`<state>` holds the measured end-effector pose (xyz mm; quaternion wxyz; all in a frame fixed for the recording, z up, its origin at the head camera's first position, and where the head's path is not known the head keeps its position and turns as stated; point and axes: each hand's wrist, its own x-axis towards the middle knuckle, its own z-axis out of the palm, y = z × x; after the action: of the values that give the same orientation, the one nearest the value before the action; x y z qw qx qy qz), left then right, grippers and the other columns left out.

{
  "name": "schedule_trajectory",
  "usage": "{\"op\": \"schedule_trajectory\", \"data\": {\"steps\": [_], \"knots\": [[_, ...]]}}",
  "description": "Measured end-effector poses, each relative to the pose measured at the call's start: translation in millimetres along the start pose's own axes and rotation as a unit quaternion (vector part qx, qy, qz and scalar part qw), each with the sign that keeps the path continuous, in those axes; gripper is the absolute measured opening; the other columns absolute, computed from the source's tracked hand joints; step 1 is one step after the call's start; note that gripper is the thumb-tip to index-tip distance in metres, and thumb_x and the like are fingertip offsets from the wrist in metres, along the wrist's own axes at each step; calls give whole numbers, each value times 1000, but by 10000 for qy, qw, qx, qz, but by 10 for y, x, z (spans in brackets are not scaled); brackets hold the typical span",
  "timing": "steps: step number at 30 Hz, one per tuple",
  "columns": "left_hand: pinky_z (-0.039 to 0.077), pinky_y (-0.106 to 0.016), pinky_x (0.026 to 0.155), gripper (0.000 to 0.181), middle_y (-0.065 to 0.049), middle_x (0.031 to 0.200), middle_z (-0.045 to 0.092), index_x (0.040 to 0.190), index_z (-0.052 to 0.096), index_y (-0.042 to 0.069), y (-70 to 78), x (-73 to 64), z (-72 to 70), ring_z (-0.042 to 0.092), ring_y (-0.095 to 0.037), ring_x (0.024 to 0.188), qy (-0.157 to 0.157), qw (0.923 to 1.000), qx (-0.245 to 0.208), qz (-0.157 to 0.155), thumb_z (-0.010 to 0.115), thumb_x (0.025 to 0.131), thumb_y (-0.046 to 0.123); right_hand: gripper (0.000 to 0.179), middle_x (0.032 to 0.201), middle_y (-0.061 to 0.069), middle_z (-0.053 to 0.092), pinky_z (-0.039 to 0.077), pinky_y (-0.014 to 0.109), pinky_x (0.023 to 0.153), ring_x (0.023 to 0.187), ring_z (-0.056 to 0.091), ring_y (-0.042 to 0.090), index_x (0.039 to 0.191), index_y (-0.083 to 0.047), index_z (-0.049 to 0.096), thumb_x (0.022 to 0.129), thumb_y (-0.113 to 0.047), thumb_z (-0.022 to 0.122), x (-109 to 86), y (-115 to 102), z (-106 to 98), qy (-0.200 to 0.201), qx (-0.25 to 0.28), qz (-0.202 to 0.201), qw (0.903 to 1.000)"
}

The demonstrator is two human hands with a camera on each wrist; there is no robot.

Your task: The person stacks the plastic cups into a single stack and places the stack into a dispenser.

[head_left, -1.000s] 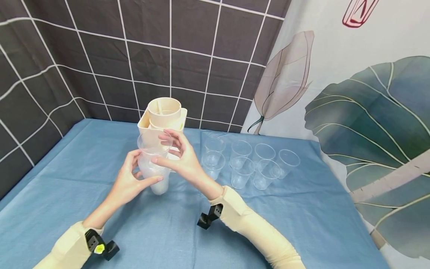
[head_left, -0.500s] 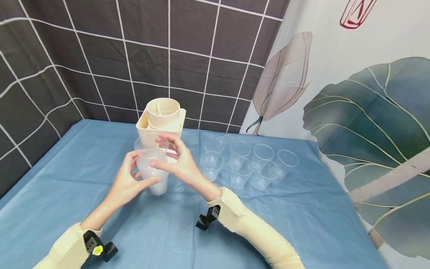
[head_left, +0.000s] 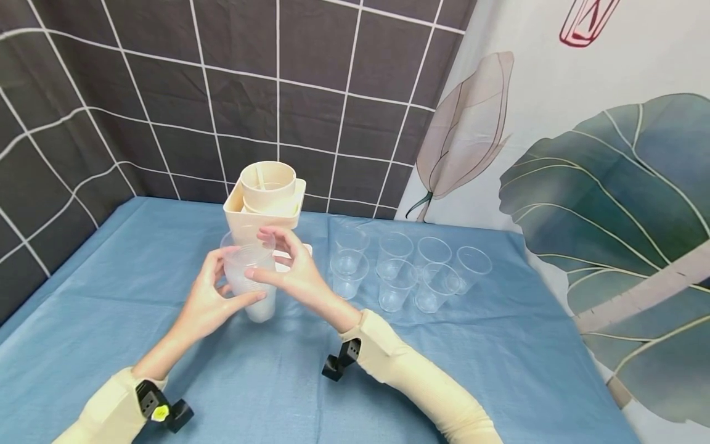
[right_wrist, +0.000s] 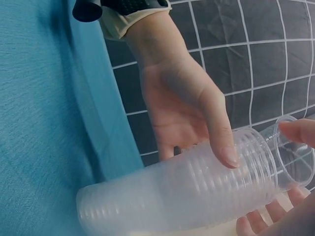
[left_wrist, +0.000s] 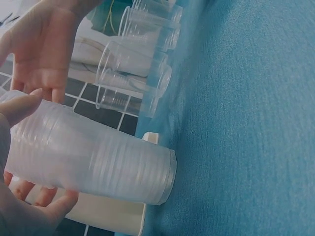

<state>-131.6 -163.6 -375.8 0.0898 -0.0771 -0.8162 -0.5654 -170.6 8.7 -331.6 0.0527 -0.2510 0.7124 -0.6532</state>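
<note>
A tall stack of nested clear plastic cups [head_left: 259,306] stands upright on the blue cloth. My left hand [head_left: 206,303] grips it around the upper part, thumb on the near side. In the right wrist view the left thumb presses along the ribbed stack [right_wrist: 162,196]. The topmost cup [right_wrist: 295,169] sticks out past the other rims. My right hand [head_left: 291,264] holds this cup, with thumb and fingers on opposite sides of it. In the left wrist view the stack's base [left_wrist: 165,177] meets the cloth.
To the right, several separate clear cups [head_left: 396,277] stand upright in two rows. Behind the stack is a cream square container [head_left: 261,221] with a round cream cup [head_left: 269,192] in it. A dark gridded curtain [head_left: 316,117] hangs along the back edge.
My right hand has come down slightly with the top cup, which now sits a little lower over the stack. The left hand keeps its hold on the stack.
</note>
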Motion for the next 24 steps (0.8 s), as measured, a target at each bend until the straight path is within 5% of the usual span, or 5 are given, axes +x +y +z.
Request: {"op": "schedule_trajectory", "data": {"steps": [16,24], "knots": [[33,-70,101,87,-21,141,39,140,25,2,15,-3,3,38,-43,133,30,10000,11,-3,81,76,13,62,139,5,52,41,32,106,126,49,11,138,-12,46,82,-9,72,-46,100,-4,-116,-75,251,9996],[33,-68,101,87,-20,143,39,141,25,2,13,-2,4,38,-41,134,1,10000,-37,-13,81,75,10,61,139,7,52,43,26,103,124,50,13,137,-10,47,81,-8,72,-67,103,-2,-116,-146,236,9995]]}}
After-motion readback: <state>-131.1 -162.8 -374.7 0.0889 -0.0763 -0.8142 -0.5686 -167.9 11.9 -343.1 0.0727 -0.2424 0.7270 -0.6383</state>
